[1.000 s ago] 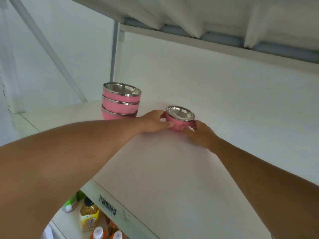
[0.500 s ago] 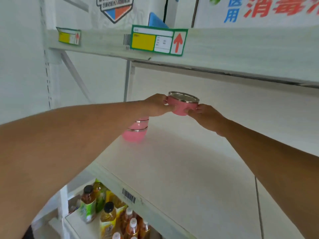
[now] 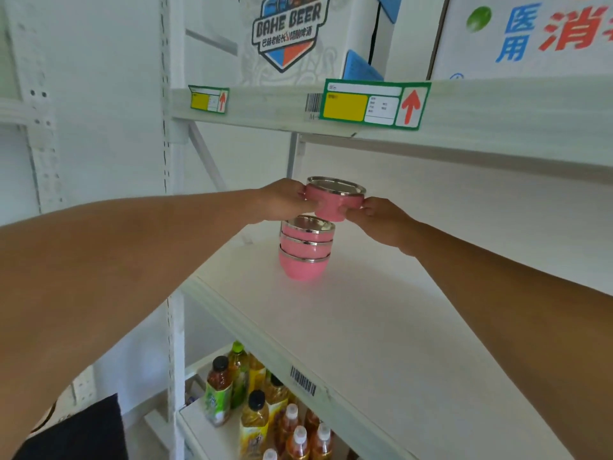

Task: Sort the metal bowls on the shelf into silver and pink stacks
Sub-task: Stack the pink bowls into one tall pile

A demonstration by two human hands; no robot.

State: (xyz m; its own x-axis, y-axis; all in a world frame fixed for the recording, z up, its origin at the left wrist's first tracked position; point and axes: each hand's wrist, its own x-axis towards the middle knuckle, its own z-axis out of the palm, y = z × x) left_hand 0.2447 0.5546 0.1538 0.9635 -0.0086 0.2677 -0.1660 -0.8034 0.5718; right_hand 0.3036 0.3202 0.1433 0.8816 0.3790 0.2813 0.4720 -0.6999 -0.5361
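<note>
- the small round pink metal bowl with a silver rim [image 3: 335, 198] is held in the air between both hands, mouth up and close to level, its base just above the open mouth of the stack and a little to the right of it.
- the left hand [image 3: 284, 201] grasps the bowl's left side with its fingers wrapped on the wall; the right hand [image 3: 381, 218] pinches the right side and foot. both are closed on the bowl, about equally near.
- the stack of three pink silver-rimmed bowls [image 3: 306, 248] stands upright on the white shelf board [image 3: 381, 327], directly below and slightly left of the held bowl, not yet touching it.
- judgement: the coming move is a short shift left and a straight lowering so the bowl nests; a tilted rim could catch the top bowl's edge.
- no silver-only bowl is in view.
- the shelf is smooth and otherwise bare near the stack; the upper shelf with green-bordered yellow labels [image 3: 374, 104] leaves limited headroom; bottled drinks [image 3: 255, 403] sit on the shelf below.
</note>
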